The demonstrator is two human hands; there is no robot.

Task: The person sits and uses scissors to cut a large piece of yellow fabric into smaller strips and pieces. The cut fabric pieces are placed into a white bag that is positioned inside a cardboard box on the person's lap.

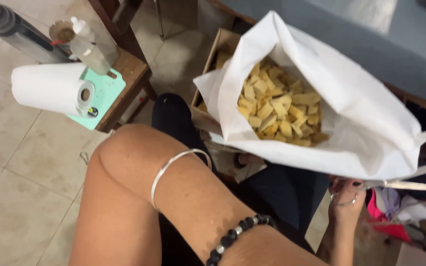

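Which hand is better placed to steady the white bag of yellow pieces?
Probably the right hand: its fingers meet the white bag's lower edge. The left hand is out of view; only a braceleted forearm shows.

paper roll point(50, 88) on wooden stool point(133, 74)

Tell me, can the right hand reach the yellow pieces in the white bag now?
Probably yes: the white bag gapes open, the yellow pieces lie uncovered, and the right hand sits just below its edge.
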